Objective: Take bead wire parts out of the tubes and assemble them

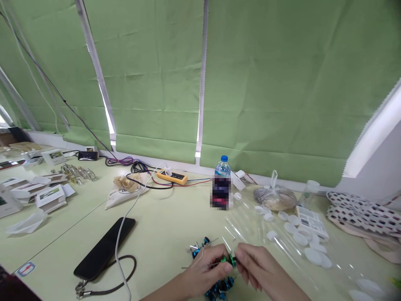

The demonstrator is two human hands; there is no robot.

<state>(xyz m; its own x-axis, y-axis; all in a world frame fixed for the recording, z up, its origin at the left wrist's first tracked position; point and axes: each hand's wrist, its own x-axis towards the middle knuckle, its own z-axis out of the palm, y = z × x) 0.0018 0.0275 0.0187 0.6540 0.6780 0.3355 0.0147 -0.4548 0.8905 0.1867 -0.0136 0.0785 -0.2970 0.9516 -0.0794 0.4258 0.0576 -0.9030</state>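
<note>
"Where's that shiny green piece (232, 261) being held?"
"In front of the plastic bottle (222, 183), and the left hand (213, 265) is gripping it, curling right round!"
"And the right hand (259, 262)?"
"It's pinching the piece's dark end! Glossy, rounded blue parts (222, 288) are lying around the left hand, while smooth clear tubes (290, 250) and flat white discs (300, 238) are spreading rightward of the bottle."

Over the near middle of the bench (169, 225), my fingers (221, 251) hold a small part (232, 260), other parts (219, 287) lying close by. Left lies a phone (105, 249); beyond it, a cloth bag (130, 192), with a power strip (172, 177) to its right. A bottle (222, 171) stands beyond my fingers. Tubes (290, 251) and caps (300, 238) lie right, a tied bag (274, 197) at their far side.
</note>
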